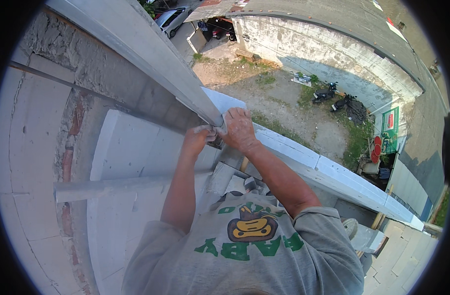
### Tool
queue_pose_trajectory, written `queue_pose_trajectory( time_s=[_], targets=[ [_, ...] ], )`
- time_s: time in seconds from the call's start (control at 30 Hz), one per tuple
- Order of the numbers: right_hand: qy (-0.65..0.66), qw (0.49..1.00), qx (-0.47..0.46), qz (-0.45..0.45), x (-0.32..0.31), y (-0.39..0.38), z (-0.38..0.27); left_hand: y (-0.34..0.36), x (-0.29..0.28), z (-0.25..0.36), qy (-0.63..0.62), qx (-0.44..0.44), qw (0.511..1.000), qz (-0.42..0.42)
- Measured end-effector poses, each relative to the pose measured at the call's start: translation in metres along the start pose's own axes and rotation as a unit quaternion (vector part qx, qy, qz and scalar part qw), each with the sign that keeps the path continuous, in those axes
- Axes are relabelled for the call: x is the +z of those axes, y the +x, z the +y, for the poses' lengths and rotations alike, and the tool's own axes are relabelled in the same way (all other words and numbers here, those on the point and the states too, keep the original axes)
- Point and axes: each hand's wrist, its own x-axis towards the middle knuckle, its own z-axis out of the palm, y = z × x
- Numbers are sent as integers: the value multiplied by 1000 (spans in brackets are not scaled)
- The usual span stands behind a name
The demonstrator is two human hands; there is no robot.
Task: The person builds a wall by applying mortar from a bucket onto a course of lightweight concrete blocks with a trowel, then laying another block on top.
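Note:
A long grey straight beam [151, 54] comes down from the upper left and ends right at my hands. My left hand [198, 140] is at the near side of that end, thumb and fingers pressed together on something small that I cannot make out. Just right of it, my right hand [238, 130] is curled against the beam's end corner, its knuckles up and its fingertips partly hidden. Pale dust covers both hands. Beside my right hand, a low wall of white blocks [289, 142] runs off to the lower right.
Beyond the wall is a drop to a yard [289, 103] with parked motorbikes [325, 92] and a silver car [174, 19]. A grey pipe-like bar [131, 188] crosses at the left, before a white block wall [136, 142]. Rubble pieces [252, 185] lie close to my body.

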Motion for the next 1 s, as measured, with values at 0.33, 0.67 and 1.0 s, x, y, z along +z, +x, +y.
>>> queue_pose_trajectory(
  time_s=[0.33,0.67,1.0],
  targets=[
    [112,984,119,68,-21,-8,53,57,-42,-20,-125,-17,984,128],
    [159,942,241,-170,-16,43,75,133,-68,-19,-130,37,977,165],
    [183,918,276,-219,-17,47,71,148,-59,-24,-155,37,976,150]
  ],
)
